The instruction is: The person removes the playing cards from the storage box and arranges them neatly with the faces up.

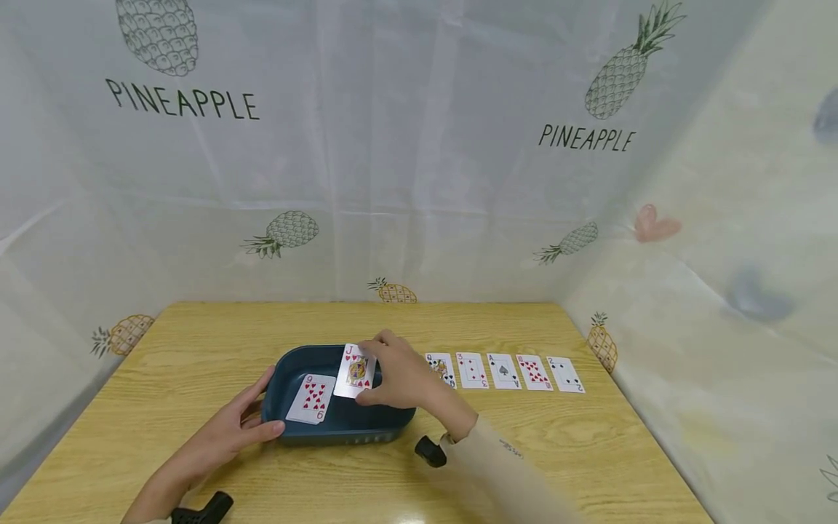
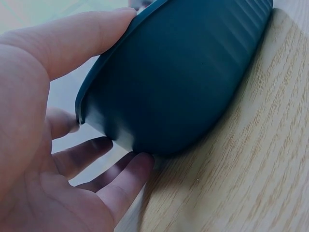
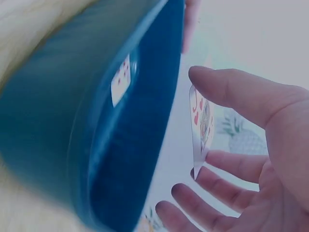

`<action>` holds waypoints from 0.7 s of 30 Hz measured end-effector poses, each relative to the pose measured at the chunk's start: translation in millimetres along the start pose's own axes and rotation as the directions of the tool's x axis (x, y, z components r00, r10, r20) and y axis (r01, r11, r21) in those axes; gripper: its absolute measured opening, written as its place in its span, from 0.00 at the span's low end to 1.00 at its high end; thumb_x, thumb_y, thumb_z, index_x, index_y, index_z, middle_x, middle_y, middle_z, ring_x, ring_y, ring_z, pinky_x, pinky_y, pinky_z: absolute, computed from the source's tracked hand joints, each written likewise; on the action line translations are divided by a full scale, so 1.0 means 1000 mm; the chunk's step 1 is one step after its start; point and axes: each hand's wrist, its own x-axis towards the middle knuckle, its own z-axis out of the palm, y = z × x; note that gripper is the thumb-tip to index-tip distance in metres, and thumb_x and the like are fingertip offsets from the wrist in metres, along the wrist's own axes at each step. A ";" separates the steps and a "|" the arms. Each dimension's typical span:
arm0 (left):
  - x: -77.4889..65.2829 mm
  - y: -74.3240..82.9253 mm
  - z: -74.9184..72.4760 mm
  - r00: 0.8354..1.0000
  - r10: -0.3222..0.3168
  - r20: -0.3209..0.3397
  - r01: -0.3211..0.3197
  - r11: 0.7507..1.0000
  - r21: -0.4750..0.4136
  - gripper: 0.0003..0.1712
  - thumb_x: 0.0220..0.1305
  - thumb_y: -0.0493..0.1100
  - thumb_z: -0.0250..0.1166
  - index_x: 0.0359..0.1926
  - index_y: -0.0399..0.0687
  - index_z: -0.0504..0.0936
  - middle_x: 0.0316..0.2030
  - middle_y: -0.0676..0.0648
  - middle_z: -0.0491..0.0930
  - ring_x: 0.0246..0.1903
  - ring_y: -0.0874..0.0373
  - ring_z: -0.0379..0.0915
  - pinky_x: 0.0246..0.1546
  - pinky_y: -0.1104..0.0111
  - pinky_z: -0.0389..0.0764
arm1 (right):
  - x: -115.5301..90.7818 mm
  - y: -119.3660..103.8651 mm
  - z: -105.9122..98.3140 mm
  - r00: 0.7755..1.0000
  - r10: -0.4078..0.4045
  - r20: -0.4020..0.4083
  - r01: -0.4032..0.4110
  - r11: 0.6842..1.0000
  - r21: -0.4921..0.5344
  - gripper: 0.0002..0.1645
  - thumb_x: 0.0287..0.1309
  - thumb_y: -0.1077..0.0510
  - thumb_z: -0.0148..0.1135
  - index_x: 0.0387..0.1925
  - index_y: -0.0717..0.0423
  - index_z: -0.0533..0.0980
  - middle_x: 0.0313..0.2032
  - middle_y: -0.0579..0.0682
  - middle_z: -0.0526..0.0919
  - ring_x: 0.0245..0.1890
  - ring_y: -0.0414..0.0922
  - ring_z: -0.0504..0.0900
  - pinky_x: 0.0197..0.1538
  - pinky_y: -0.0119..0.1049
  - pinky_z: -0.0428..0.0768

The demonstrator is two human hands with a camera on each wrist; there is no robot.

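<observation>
In the head view, a dark blue oblong plastic tub (image 1: 337, 438) stands on the table. My left hand (image 1: 225, 431) holds its left end, the thumb at the rim and the other fingers along the outer wall, as the left wrist view also shows. Above the tub, my right hand (image 1: 401, 372) pinches a jack of hearts playing card (image 1: 356, 370) by its edges, thumb on one end and fingers on the other. Inside the tub lies a small pile of cards, face up, with a nine of hearts (image 1: 316, 395) on top.
Right of the tub, several face-up cards lie in a row: a queen (image 1: 445, 362), a three of diamonds (image 1: 472, 371), an ace of spades (image 1: 503, 372), a red ten (image 1: 533, 372) and a black two (image 1: 566, 375). Pineapple-print sheets (image 1: 406, 160) hang around the wooden table (image 1: 524, 451).
</observation>
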 end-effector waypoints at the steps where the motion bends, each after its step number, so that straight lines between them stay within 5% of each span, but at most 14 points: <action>1: 0.000 0.000 0.000 1.000 0.001 0.001 -0.001 1.000 0.000 0.57 0.76 0.47 0.67 0.87 0.56 0.35 0.84 0.30 0.40 0.77 0.28 0.54 0.57 0.75 0.77 | -0.004 0.005 -0.004 1.000 -0.002 -0.003 0.002 1.000 0.001 0.51 0.53 0.43 0.84 0.75 0.52 0.73 0.63 0.49 0.76 0.55 0.46 0.77 0.50 0.37 0.81; 11: 0.001 -0.003 0.000 1.000 0.004 0.018 -0.004 1.000 -0.017 0.57 0.77 0.46 0.66 0.87 0.58 0.34 0.84 0.30 0.38 0.77 0.27 0.55 0.57 0.73 0.78 | -0.045 0.062 -0.037 0.999 -0.011 -0.030 0.013 0.998 0.053 0.50 0.53 0.49 0.84 0.75 0.55 0.72 0.60 0.50 0.75 0.50 0.48 0.79 0.51 0.44 0.82; 21: -0.001 -0.001 0.000 1.000 -0.003 0.011 0.003 1.000 -0.010 0.57 0.77 0.47 0.67 0.87 0.57 0.34 0.84 0.30 0.38 0.77 0.28 0.56 0.57 0.73 0.79 | -0.077 0.103 -0.040 0.998 -0.058 -0.017 0.058 0.998 0.013 0.48 0.54 0.52 0.84 0.72 0.62 0.73 0.60 0.54 0.75 0.51 0.51 0.80 0.50 0.44 0.81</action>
